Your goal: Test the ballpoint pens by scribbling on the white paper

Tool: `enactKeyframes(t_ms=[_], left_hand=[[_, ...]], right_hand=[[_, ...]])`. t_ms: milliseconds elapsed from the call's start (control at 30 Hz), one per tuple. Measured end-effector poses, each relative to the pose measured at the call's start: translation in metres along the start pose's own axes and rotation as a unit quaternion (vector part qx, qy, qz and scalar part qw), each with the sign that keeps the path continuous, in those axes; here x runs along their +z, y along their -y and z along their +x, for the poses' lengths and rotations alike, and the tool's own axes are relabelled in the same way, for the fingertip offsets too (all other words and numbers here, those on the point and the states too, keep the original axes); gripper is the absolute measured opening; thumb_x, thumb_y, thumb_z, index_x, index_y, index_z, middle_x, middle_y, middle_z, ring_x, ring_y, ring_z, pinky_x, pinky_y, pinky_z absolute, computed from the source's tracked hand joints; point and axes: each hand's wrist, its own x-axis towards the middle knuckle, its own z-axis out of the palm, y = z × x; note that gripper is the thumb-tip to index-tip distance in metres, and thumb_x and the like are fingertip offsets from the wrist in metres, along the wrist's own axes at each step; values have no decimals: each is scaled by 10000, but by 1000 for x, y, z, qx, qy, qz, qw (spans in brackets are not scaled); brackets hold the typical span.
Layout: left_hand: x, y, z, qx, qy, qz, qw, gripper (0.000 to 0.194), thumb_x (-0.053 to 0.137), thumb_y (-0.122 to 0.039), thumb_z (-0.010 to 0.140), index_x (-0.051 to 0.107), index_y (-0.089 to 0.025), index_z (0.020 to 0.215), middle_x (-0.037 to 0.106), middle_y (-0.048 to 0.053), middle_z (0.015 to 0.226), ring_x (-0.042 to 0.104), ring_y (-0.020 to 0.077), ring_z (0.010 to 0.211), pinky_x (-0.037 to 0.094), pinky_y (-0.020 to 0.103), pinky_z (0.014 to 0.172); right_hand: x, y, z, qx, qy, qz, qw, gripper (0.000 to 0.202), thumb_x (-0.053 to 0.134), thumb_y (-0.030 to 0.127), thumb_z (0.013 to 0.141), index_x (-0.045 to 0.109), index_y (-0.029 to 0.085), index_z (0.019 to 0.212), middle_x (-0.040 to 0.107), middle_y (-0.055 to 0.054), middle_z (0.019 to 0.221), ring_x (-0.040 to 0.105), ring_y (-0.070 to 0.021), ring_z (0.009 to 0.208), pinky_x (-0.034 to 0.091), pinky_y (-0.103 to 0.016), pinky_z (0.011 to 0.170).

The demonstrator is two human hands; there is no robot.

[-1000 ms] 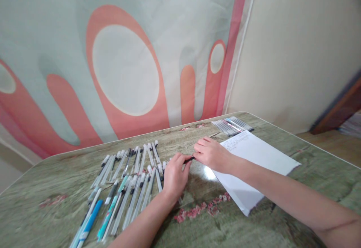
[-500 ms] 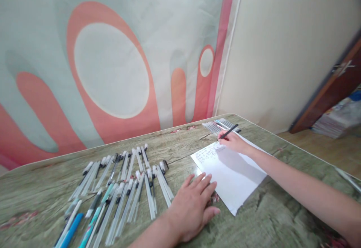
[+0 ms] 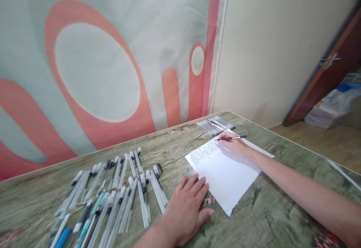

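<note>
A sheet of white paper (image 3: 234, 180) lies on the table, with rows of small dark writing across its upper left. My right hand (image 3: 229, 141) rests on the upper part of the sheet, its fingers closed round a slim dark pen (image 3: 235, 138). The pen leans low to the right, its tip by the written rows. Spread flat beside the sheet's lower left edge is my left hand (image 3: 187, 206), holding nothing. Left of that hand lie many pens with clear barrels (image 3: 124, 203), in two rough rows.
More slim pens or refills (image 3: 216, 125) lie side by side beyond the paper. A wood-patterned table (image 3: 175, 146) runs up to a printed backdrop (image 3: 96, 71). At the right edge lies a thin pale stick-like thing (image 3: 342, 173). A brown door (image 3: 327, 71) stands beyond.
The pen has tilted from steep to nearly level, and my right hand has shifted slightly on the paper. The view has turned a little to the right. My left hand stays flat.
</note>
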Motion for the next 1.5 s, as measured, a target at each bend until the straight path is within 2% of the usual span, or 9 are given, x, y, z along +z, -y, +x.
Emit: enactKeyframes(t_ms=[100,233,633,933,1167,1500], left_hand=[[-1,0,1,-2,8,-3,1000,542,272,-517,849,310,-271,1330,309,14,1403,223,222,1304,159,426,1065],[-2,0,1,0,3,3,1000,533,288,-509,848,317,-274,1326,325,16,1395,236,224,1299,184,424,1058],[3,3,1,7,-15,5,1000,528,334,-494,841,317,-285,1325,343,17,1387,249,224,1293,193,426,1054],[2,2,1,1,-9,10,1000,522,314,-506,843,313,-301,1323,337,-12,1390,228,217,1302,191,426,1056],[4,3,0,8,-20,5,1000,518,340,-487,841,327,-290,1320,354,13,1381,228,224,1300,190,425,1053],[4,3,1,0,-13,3,1000,528,298,-517,842,317,-299,1322,336,-8,1390,219,223,1304,185,420,1056]], right_hand=[[-6,-7,4,-13,-30,-43,999,120,558,300,693,553,180,683,539,6,626,466,-122,581,373,-263,557],[-13,-15,7,-25,-49,-83,995,175,513,269,724,487,192,569,492,13,555,452,-122,551,372,-274,565],[-13,-13,5,-53,-39,-123,990,143,538,262,701,501,207,573,506,13,565,460,-136,569,362,-278,560],[-12,-11,6,-53,-35,-135,989,144,513,246,705,483,201,572,482,19,548,439,-123,546,345,-269,534],[-12,-10,6,-48,-45,-137,988,136,523,234,679,478,204,554,481,23,534,430,-121,533,345,-263,516],[-13,-10,4,-62,-32,-143,987,141,506,212,709,463,207,575,477,25,556,445,-124,549,359,-276,549]])
